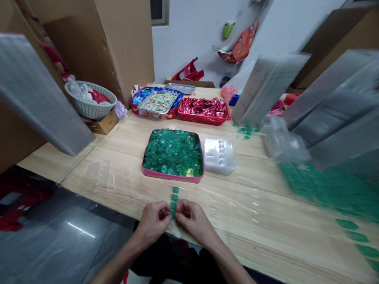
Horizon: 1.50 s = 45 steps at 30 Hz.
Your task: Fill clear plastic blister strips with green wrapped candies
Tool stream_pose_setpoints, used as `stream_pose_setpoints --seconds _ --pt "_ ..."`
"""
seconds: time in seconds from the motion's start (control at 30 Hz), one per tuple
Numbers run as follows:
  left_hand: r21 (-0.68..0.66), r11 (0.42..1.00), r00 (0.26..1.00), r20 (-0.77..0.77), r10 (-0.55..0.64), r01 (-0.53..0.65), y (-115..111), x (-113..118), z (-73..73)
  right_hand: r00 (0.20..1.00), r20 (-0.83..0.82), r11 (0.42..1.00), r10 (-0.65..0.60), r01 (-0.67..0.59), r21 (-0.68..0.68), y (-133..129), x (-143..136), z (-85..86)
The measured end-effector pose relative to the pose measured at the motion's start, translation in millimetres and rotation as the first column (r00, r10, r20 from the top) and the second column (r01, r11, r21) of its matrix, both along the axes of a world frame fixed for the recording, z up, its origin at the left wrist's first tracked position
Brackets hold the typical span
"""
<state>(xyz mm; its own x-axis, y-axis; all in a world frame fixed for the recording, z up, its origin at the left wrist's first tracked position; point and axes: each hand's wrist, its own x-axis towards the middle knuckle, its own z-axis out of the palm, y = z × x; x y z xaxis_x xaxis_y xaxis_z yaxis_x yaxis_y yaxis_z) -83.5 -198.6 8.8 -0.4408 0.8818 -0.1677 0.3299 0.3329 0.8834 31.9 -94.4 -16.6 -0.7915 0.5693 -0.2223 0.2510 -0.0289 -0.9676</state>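
A short column of several small green squares [174, 197] runs away from me near the table's front edge. At its near end, my left hand [154, 221] is closed in a pinch from the left. My right hand [195, 221] is closed from the right, its fingertips against the same lowest green square [172, 206]. Just beyond the column stands a pink-rimmed tin [169, 175] heaped with glossy green pieces [174, 151]; a small yellow-green bit lies in its near right corner. Beside the tin, on its right, sits a stack of clear plastic trays [220, 155].
Tall stacks of clear trays stand at left [37, 95] and right [266, 89]. Many green squares [338, 189] cover the table's right side, blurred. At the back are a red basket of red packets [203, 111], a metal tray of pale pieces [160, 102] and a grey basket [92, 104].
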Motion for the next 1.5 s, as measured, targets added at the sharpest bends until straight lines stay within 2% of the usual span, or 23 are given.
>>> stream_pose_setpoints --seconds 0.1,0.23,0.33,0.43,0.5,0.57,0.67,0.73,0.8,0.93,1.03,1.1,1.13,1.2,1.3,1.37,1.5 --pt "-0.059 0.998 0.989 -0.145 -0.039 0.031 -1 2 0.0 0.996 0.080 0.961 0.035 -0.055 0.272 -1 -1 2.1" --pt "-0.032 0.999 0.975 -0.221 -0.029 0.023 0 0 -3.3 0.995 0.085 0.875 0.056 -0.090 0.475 -3 -2 3.5" --pt "0.000 0.999 0.978 -0.204 -0.052 0.053 2 -1 -8.3 0.994 0.060 0.824 0.087 -0.106 0.556 -3 -1 4.5" --pt "-0.005 0.996 0.970 -0.229 -0.085 0.086 4 -1 -12.6 0.994 0.015 0.802 0.108 -0.096 0.590 8 -3 14.9" --pt "0.002 0.996 0.966 -0.241 -0.091 0.095 7 -1 -14.4 0.994 -0.054 0.778 0.093 -0.039 0.627 24 -11 27.4" --pt "0.004 0.997 0.967 -0.242 -0.077 0.080 10 -1 -15.2 0.995 -0.090 0.730 0.047 0.027 0.683 45 -26 39.4" --pt "-0.014 0.999 0.971 -0.231 -0.052 0.050 16 -2 -15.5 1.000 0.004 0.676 -0.005 0.000 0.737 75 -55 46.2" --pt "-0.017 0.999 0.972 -0.230 -0.045 0.042 18 -3 -15.6 0.996 0.091 0.709 0.017 -0.076 0.701 88 -72 41.5" --pt "-0.008 0.999 0.975 -0.221 -0.039 0.038 19 -4 -15.7 0.994 0.089 0.774 0.067 -0.108 0.624 95 -82 32.6" --pt "0.021 1.000 0.992 -0.127 0.007 -0.005 17 -6 -16.3 0.993 -0.090 0.866 0.076 -0.021 0.499 100 -83 19.2" --pt "0.073 0.993 0.996 -0.006 0.092 -0.091 20 -9 -14.0 0.980 -0.198 0.907 0.030 0.057 0.418 99 -74 22.3" --pt "0.116 0.976 0.977 0.133 0.167 -0.183 25 -12 -9.3 0.967 -0.256 0.945 0.003 0.082 0.317 95 -66 29.4" --pt "0.143 0.960 0.952 0.228 0.206 -0.242 29 -14 -5.8 0.960 -0.280 0.965 -0.004 0.077 0.250 92 -61 33.4" --pt "0.192 0.911 0.854 0.458 0.247 -0.366 37 -16 2.7 0.950 -0.314 0.994 -0.001 0.034 0.103 84 -52 40.5" --pt "0.221 0.870 0.656 0.741 0.142 -0.440 45 -15 14.9 0.947 -0.321 0.998 0.011 -0.028 -0.050 68 -38 45.0" --pt "0.217 0.880 0.579 0.812 0.077 -0.422 46 -12 19.0 0.945 -0.326 0.995 -0.003 -0.029 -0.093 59 -31 42.9" --pt "0.182 0.901 0.542 0.837 0.068 -0.394 42 -3 16.1 0.944 -0.326 0.993 -0.051 0.014 -0.115 46 -22 32.9"
